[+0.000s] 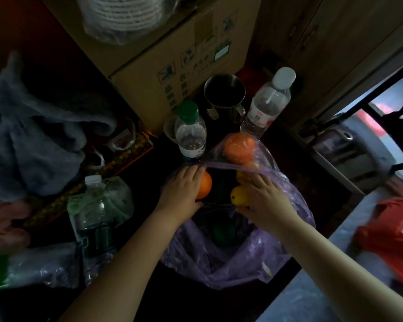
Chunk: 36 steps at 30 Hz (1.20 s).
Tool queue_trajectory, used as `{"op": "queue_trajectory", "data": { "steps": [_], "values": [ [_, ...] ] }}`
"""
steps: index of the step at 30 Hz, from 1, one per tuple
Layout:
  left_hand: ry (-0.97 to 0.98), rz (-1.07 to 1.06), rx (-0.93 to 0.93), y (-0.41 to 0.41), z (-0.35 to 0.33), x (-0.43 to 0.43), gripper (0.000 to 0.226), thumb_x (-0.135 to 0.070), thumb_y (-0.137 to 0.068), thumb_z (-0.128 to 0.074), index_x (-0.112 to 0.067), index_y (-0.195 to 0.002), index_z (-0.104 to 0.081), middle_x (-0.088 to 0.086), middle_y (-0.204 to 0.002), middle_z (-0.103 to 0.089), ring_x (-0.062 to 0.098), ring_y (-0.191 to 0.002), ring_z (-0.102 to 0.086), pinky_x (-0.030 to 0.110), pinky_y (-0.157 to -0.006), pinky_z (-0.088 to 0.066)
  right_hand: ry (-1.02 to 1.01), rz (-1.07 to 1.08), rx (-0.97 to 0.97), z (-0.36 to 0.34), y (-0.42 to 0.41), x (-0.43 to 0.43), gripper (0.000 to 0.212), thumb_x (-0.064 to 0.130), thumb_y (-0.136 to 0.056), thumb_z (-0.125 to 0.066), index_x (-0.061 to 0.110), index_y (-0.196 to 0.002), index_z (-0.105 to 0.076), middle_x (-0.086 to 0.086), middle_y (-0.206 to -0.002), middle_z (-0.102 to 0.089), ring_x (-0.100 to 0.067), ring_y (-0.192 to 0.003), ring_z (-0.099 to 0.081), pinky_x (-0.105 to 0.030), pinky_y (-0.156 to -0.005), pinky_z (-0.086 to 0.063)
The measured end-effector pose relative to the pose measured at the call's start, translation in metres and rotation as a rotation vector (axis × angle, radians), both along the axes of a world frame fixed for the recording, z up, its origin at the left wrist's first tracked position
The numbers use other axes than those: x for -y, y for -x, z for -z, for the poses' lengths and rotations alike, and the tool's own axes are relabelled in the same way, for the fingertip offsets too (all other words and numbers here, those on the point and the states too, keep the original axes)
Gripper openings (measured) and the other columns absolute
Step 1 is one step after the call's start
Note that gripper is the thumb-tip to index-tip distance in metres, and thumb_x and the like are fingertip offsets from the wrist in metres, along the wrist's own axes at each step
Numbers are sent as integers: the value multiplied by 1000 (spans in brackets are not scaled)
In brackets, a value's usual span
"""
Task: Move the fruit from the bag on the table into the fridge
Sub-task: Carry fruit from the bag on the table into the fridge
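Note:
A purple plastic bag sits open on the dark table. Inside it, my left hand grips an orange. My right hand is curled around a yellow fruit, with another orange-yellow fruit just beyond its fingers. A further orange shows through the bag's far wall. Something dark green lies deep in the bag, too dim to identify. No fridge is in view.
Two clear water bottles, a metal mug and a cardboard box stand behind the bag. A large jug and grey cloth crowd the left. A red stool stands right.

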<state>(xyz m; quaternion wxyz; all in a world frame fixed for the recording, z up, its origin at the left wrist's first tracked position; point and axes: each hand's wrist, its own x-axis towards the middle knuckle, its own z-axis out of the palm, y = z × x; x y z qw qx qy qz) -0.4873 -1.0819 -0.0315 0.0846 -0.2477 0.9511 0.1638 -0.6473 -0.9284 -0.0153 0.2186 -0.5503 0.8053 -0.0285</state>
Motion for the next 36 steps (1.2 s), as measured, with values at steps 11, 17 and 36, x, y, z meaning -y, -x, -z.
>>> {"op": "queue_trajectory", "data": {
  "steps": [11,17,36],
  "values": [
    [64,-3,5,-9,-16,-17,87,-39,-63,-81,-13,-136,-42,7,-130,-51,28,-118,-50,41,-86,-45,130,47,12,-9,-6,-6,63,29,-79,-72,13,-135,-49,-6,-140,-48,-32,-126,-45,-42,-97,-42],
    [53,0,15,-10,-45,-32,92,-51,-73,-71,-21,-145,-23,1,-140,-39,23,-127,-41,38,-96,-40,151,94,61,-40,-18,-19,64,37,-87,-62,21,-143,-37,3,-145,-39,-22,-133,-36,-37,-96,-41],
    [-262,20,-512,-30,-171,-173,88,-34,-68,-81,-32,-141,-31,-12,-137,-38,-2,-120,-35,1,-92,-20,639,322,-152,-163,-68,-187,57,28,-75,-71,18,-128,-53,-1,-123,-54,-22,-113,-52,-31,-89,-48]
  ]
}}
